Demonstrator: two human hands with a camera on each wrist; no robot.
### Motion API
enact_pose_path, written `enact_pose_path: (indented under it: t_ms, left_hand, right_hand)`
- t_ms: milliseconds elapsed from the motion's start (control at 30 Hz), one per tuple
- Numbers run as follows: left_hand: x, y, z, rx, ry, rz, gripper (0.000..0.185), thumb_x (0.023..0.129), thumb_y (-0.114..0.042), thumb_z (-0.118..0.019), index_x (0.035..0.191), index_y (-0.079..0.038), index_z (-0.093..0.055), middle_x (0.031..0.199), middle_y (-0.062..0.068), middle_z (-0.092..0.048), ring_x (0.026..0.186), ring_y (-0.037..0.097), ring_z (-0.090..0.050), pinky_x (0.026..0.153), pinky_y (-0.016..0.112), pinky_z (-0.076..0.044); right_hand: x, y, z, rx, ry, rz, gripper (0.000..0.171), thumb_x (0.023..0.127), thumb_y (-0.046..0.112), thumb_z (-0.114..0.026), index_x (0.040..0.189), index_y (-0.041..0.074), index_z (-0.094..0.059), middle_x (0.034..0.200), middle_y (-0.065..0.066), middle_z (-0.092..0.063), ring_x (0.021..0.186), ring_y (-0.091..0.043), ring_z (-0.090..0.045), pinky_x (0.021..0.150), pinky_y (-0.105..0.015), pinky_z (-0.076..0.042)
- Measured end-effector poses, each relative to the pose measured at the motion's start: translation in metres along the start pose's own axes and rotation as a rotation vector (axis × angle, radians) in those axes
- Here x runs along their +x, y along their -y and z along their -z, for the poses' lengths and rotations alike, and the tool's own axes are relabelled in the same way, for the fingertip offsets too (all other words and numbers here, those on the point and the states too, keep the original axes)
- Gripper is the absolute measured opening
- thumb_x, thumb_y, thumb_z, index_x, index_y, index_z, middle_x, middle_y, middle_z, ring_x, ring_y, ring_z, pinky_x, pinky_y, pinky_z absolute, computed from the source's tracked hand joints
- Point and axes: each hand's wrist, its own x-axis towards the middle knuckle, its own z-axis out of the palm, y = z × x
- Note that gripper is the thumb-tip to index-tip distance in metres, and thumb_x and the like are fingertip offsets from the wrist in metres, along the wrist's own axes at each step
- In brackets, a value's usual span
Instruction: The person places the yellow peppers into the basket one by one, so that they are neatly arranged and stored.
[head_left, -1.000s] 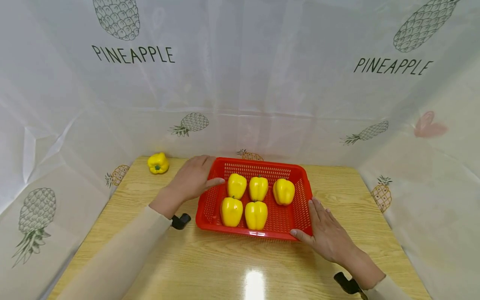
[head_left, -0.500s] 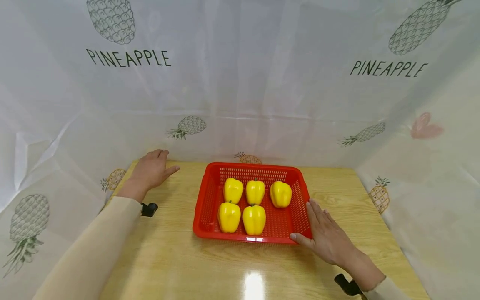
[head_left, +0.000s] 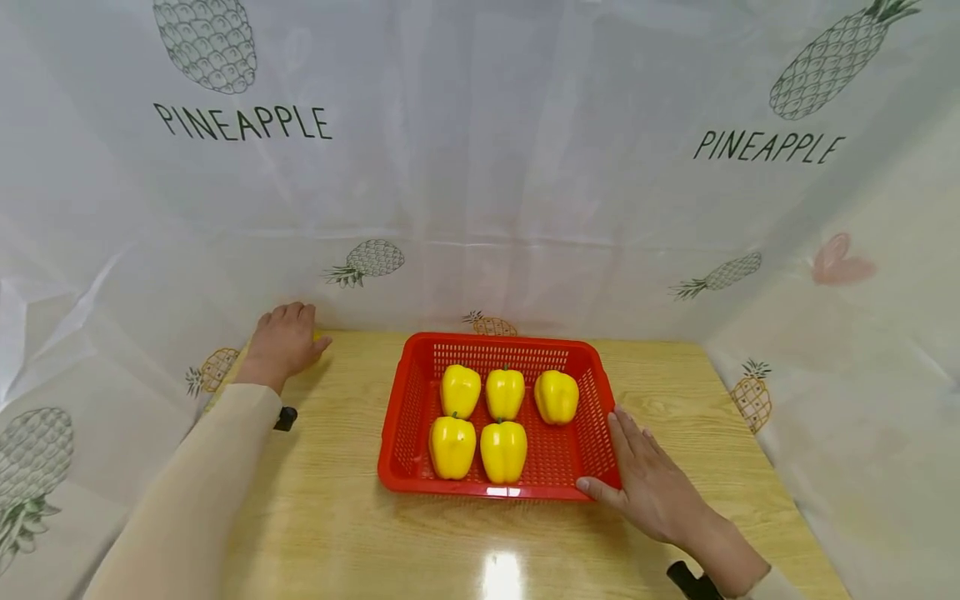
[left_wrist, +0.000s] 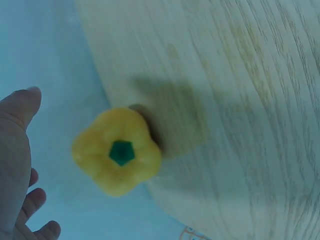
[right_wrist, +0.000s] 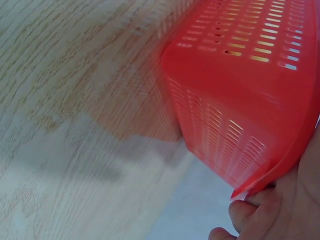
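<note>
My left hand (head_left: 283, 343) is at the back left corner of the table, over a yellow bell pepper (left_wrist: 119, 151). From the head only a sliver of that pepper shows beside the thumb. In the left wrist view its green stem faces the camera, and thumb and fingers stand spread and apart from it. My right hand (head_left: 651, 483) rests against the right side of a red plastic basket (head_left: 491, 492), fingers stretched along the rim and thumb on the front corner. Several yellow bell peppers (head_left: 504, 452) lie inside the basket.
The wooden table (head_left: 360, 533) carries the basket near its back edge. A white curtain (head_left: 510, 167) printed with pineapples encloses the back and both sides, close behind the left hand.
My left hand has left the basket's left side and moved left to the lone pepper, now mostly covering it. The right hand has stayed at the basket.
</note>
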Motion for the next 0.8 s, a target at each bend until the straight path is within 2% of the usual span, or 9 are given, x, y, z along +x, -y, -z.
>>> enact_pose_path:
  t_ms: [467, 800]
  left_hand:
    - [0.003, 0.005, -0.023, 0.03, 0.004, 0.021, 0.073, 0.104, -0.037, -0.067, 0.148, 0.012, -0.037, 0.147, 0.037, -0.042, 0.136, 0.058, -0.042, 0.11, 0.072, -0.039]
    - [0.004, 0.007, -0.039, 0.006, 0.02, 0.05, 0.073, 0.103, -0.035, -0.068, 0.15, 0.012, -0.037, 0.15, 0.039, -0.038, 0.134, 0.064, -0.039, 0.105, 0.074, -0.043]
  right_hand:
    - [-0.001, 0.001, 0.001, 0.002, -0.003, -0.008, 0.107, 0.099, 0.069, -0.058, 0.163, -0.009, -0.024, 0.171, -0.03, -0.022, 0.155, -0.047, -0.031, 0.123, -0.067, -0.029]
    - [0.0, 0.001, -0.002, 0.001, -0.008, -0.011, 0.106, 0.098, 0.068, -0.06, 0.163, -0.009, -0.025, 0.171, -0.029, -0.023, 0.155, -0.046, -0.032, 0.123, -0.067, -0.029]
